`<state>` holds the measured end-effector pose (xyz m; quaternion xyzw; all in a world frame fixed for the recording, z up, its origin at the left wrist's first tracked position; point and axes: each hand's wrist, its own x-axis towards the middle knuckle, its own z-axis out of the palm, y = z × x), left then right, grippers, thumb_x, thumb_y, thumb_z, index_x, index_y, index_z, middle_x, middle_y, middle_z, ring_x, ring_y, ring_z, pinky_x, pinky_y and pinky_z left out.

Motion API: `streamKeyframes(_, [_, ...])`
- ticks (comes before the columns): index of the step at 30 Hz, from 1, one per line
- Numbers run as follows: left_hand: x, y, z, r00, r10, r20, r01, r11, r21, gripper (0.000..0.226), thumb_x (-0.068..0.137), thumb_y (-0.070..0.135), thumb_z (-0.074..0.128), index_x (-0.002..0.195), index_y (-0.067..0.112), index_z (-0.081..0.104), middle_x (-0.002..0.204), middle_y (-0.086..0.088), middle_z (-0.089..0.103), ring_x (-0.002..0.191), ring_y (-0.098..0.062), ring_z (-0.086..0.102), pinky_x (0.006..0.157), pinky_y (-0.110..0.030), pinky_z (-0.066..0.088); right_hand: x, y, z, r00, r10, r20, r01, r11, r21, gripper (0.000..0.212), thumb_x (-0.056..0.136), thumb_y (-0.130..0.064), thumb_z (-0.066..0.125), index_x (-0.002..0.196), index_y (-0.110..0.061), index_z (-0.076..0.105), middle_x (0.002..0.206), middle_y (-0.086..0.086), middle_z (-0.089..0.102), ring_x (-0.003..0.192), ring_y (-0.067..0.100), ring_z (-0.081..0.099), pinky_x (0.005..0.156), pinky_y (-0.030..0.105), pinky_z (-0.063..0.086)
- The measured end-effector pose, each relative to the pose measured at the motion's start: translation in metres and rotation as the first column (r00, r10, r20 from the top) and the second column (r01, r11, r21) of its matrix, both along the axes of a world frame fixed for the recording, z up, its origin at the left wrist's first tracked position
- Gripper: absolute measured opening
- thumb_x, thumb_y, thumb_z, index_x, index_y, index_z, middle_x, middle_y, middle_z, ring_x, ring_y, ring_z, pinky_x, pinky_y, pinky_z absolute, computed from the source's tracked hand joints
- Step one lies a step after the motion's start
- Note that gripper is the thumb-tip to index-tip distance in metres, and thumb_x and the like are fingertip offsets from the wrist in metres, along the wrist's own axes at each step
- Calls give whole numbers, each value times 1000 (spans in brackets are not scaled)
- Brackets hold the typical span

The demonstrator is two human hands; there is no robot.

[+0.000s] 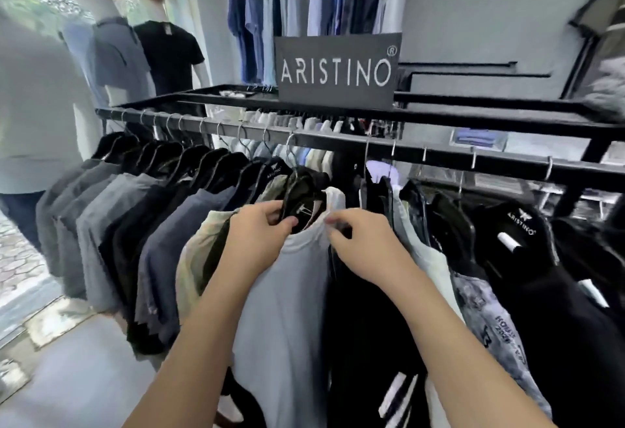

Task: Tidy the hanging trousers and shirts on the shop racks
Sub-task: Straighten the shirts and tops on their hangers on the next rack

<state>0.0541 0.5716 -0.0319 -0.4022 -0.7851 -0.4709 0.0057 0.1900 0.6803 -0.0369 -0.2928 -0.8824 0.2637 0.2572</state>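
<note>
Pale grey-blue shirt (pixel 287 292): plain fabric, round neck, on a black hanger (pixel 297 197), hanging from the black rail (pixel 338 142) below the ARISTINO sign (pixel 336 69).
Left hand (pixel 258 238): fingers curled round the hanger at the shirt's collar.
Right hand (pixel 358 248): fingertips pinching the collar's right edge.
Left of the shirt: a cream garment, then a row of grey, black and navy trousers (pixel 135 231).
Right of the shirt: black garments and a mottled grey printed shirt (pixel 490 306).

At a black clothes rail (pixel 338 142), a left hand (pixel 257 238) grips a black hanger (pixel 297 197) while the right hand (pixel 358 241) pinches a pale blue T-shirt (pixel 284 309) at its collar.
</note>
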Motion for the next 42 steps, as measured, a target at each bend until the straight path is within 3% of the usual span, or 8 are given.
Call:
streamKeyframes(11, [-26, 72, 13, 989, -145, -4, 145, 988, 61, 12, 86, 18, 65, 82, 8, 70, 73, 1, 72, 72, -12, 63, 57, -9, 38, -12, 5, -13, 991, -25, 134, 31, 998, -47, 30, 87, -33, 59, 116, -30, 67, 106, -11, 68, 98, 4, 62, 91, 25, 50])
streamKeyframes(19, [-33, 78, -19, 988, -157, 1, 157, 987, 29, 43, 90, 14, 60, 53, 21, 38, 45, 4, 40, 48, -9, 32, 48, -13, 32, -15, 6, -24, 994, -113, -11, 112, 992, -65, 17, 88, -32, 60, 102, -34, 71, 99, -16, 66, 96, -1, 60, 90, 23, 50])
streamKeyframes(23, [-34, 80, -23, 987, -159, -13, 159, 987, 28, 13, 93, 15, 59, 83, 9, 65, 52, 4, 47, 46, -7, 37, 49, -9, 35, -17, 7, -23, 970, -213, -120, 206, 976, -63, 12, 88, -24, 63, 93, -29, 73, 96, -13, 65, 90, -1, 61, 86, 18, 49])
streamKeyframes(26, [-36, 84, -27, 988, -141, -64, 137, 988, -64, 45, 92, 21, 63, 135, 16, 54, 87, -10, 68, 74, -17, 59, 69, -13, 42, -18, 9, -20, 910, -373, -184, 379, 926, -2, 9, 87, -22, 61, 85, -22, 69, 88, -8, 61, 80, 5, 59, 79, 20, 47])
streamKeyframes(31, [12, 63, -35, 911, -41, -411, 150, 959, 238, 45, 87, 13, 68, 131, 9, 57, 127, -3, 57, 121, -18, 50, 104, -14, 29, -18, 8, -17, 839, -429, -334, 478, 875, 78, 6, 85, -18, 63, 83, -21, 67, 83, -9, 56, 71, 9, 54, 74, 19, 41])
streamKeyframes(34, [48, 61, -53, 927, -363, -99, 373, 920, 122, 62, 87, 23, 65, 143, 21, 39, 137, 20, 37, 130, 8, 28, 100, 4, 13, -7, 17, -12, 793, -474, -383, 563, 810, 165, 13, 81, -16, 67, 91, -24, 71, 93, -6, 58, 88, 14, 53, 85, 25, 43])
streamKeyframes(37, [47, 68, -79, 868, -490, 77, 492, 871, -9, 77, 82, 21, 63, 147, 35, 24, 147, 22, 32, 137, 4, 26, 111, -16, 26, 6, 25, -17, 813, -539, -220, 582, 765, 277, 19, 79, -18, 70, 92, -31, 74, 105, -2, 57, 104, 22, 47, 91, 37, 43])
streamKeyframes(42, [11, 54, -75, 845, -490, 216, 516, 852, -86, 78, 81, -4, 45, 138, 47, 32, 114, 21, 61, 84, 9, 60, 67, -9, 48, 27, 31, -21, 861, -495, -117, 508, 824, 250, 29, 88, -12, 61, 107, -30, 74, 107, -7, 66, 101, 17, 58, 91, 35, 48])
